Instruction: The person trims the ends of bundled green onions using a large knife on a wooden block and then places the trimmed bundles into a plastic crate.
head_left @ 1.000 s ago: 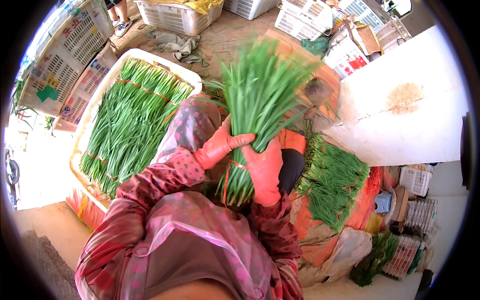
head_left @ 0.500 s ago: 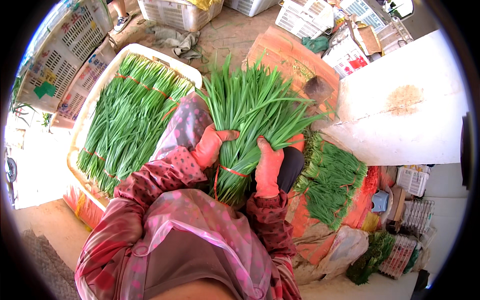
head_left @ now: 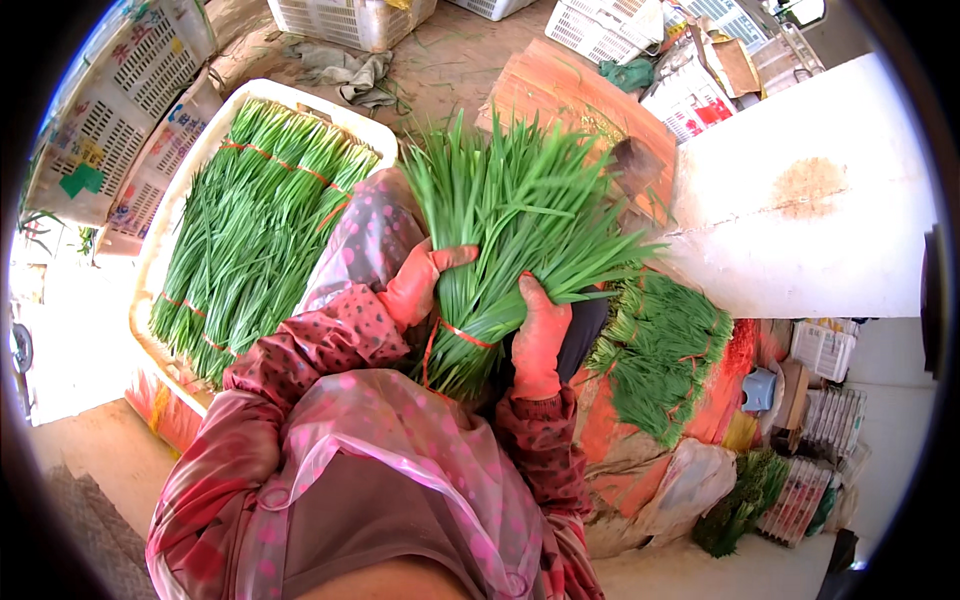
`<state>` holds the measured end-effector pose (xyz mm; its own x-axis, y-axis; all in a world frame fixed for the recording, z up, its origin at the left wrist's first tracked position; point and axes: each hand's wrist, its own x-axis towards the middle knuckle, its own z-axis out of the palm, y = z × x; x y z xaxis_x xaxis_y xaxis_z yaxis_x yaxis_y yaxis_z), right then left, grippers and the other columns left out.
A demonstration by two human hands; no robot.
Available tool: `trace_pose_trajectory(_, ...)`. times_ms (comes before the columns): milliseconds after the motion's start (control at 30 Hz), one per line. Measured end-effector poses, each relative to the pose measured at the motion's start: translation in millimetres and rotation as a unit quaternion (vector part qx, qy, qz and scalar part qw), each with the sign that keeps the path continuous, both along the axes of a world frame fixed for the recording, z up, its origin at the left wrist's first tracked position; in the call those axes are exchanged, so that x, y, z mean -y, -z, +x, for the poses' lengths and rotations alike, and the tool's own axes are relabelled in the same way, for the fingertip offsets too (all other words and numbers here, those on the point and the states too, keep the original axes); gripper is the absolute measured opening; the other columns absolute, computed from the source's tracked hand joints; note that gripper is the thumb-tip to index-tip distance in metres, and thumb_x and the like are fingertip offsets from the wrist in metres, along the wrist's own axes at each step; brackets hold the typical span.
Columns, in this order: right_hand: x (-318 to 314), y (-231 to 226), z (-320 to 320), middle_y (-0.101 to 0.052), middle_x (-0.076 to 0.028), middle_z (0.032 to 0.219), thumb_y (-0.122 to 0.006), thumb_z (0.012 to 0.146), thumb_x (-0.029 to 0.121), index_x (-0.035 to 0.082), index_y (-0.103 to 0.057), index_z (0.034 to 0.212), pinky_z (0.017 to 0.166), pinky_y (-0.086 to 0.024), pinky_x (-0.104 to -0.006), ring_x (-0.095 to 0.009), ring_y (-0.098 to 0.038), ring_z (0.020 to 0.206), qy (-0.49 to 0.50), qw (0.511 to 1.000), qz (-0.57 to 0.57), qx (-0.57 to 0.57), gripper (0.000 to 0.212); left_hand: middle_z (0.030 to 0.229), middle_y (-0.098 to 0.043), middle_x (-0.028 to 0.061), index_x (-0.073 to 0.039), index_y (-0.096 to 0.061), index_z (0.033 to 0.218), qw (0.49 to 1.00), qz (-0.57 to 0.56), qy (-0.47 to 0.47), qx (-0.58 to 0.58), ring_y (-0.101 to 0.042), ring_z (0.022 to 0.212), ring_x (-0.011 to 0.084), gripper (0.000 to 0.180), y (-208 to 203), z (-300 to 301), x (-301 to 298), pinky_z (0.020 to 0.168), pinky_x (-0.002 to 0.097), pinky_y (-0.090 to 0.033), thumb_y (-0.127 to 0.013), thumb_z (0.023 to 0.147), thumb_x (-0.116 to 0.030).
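Observation:
A large bunch of green garlic chives [head_left: 505, 225] lies across my lap, its leaf ends fanned out away from me. A red tie [head_left: 465, 335] circles its near end, with a loose tail hanging toward me. In an orange-pink glove, my left hand [head_left: 418, 287] is closed round the bunch's left side, thumb across the leaves. My right hand [head_left: 541, 340], gloved alike, grips the right side, thumb lying on the leaves; its other fingers are hidden beneath. To the left, a cream crate [head_left: 145, 290] is packed with chive bundles [head_left: 260, 230] bound by red ties.
More chives [head_left: 665, 350] lie on orange sheeting at my right. Beyond my lap is an orange-brown board [head_left: 560, 85]. A white slab [head_left: 800, 190] stands to the right. White crates [head_left: 330, 20] line the far side, and stacked ones [head_left: 130, 100] stand at the far left.
The bunch's leaf ends have shifted slightly and spread a little to the right. Both hands keep their hold. The surroundings sit slightly higher in view.

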<state>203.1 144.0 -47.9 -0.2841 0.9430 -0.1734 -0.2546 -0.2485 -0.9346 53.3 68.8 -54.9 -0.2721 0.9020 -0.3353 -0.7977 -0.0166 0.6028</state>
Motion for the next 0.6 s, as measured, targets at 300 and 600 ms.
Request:
trace_pose_trajectory(300, 0.4, -42.9, -14.6, -0.061, -0.008, 0.119, -0.064, 0.087, 0.0, -0.004, -0.052, 0.129, 0.095, -0.044, -0.0317, -0.019, -0.058, 0.104, -0.023, 0.987, 0.132, 0.091, 0.044, 0.109, -0.068, 0.0065, 0.002, -0.058, 0.123, 0.972, -0.04, -0.023, -0.231, -0.064, 0.098, 0.0166, 0.044, -11.1, 12.1, -6.7, 0.091, 0.0322, -0.05, -0.073, 0.081, -0.002)
trace_pose_trajectory(600, -165.8, -13.8, 55.0, -0.07, -0.014, 0.089, -0.061, 0.089, 0.013, -0.002, -0.061, 0.118, 0.061, -0.05, -0.0333, -0.021, -0.064, 0.072, 0.16, 0.926, 0.159, 0.302, 0.032, 0.11, -0.069, 0.0078, 0.003, -0.059, 0.122, 0.974, -0.006, -0.021, -0.226, -0.065, 0.097, 0.0175, 0.042, -26.7, 24.2, -4.7, 0.091, 0.0333, -0.051, -0.07, 0.082, 0.002)
